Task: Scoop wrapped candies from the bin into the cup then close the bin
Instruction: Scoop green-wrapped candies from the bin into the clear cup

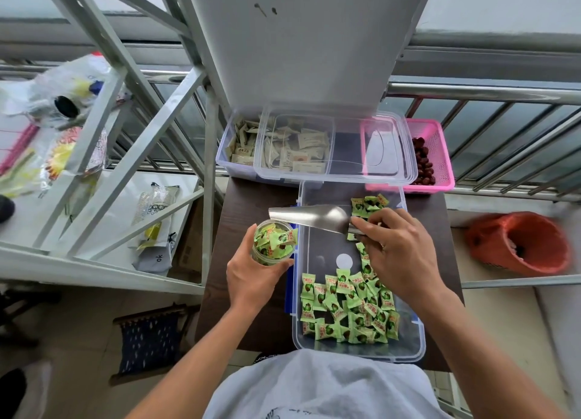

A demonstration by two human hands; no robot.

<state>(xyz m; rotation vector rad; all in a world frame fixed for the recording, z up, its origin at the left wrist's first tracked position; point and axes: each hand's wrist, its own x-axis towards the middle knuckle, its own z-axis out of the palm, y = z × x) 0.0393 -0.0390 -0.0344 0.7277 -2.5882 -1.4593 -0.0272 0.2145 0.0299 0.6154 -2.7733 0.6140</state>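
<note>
- Shirt front (314, 384) nearest; left hand (254, 280) wrapped round cup (274, 242).
- Right hand (399, 255) grips scoop (309, 219), mouth at cup rim, looks emptied.
- Cup near full of candies (349, 308); more remain in bin (405, 349).
- Left: closing; lid (333, 145) lies far, off the bin.

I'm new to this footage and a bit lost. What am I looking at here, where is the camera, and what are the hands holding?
There is no machine: a person wears one camera on the head, looking down at their own hands. The left hand holds a clear cup filled with green wrapped candies. The right hand holds a metal scoop, its mouth at the cup's rim. On the dark table sits the open clear bin with more candies. Behind are a bin of pale packets and a pink basket.
</note>
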